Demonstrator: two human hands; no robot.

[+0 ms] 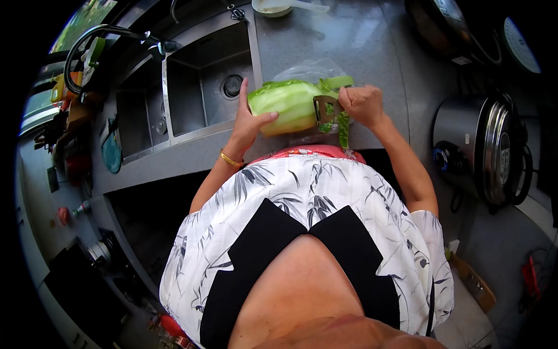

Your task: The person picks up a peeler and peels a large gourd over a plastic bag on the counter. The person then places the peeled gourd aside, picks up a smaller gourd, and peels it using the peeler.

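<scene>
Left fingers, spread wide, hold one pale-green gourd; right fingers (curled tight) grip one peeler.

The vegetable is pale green, the countertop grey, the shirt leaf-patterned white.

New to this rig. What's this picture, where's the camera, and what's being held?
No robot here: these are a person's bare hands, seen from a head-worn camera looking down past their shirt. The left hand holds one end of a large pale-green vegetable. The right hand grips what looks like a peeler at its other end, where green peel hangs. On the grey counter are clear plastic and a bowl; the sink is left.
</scene>
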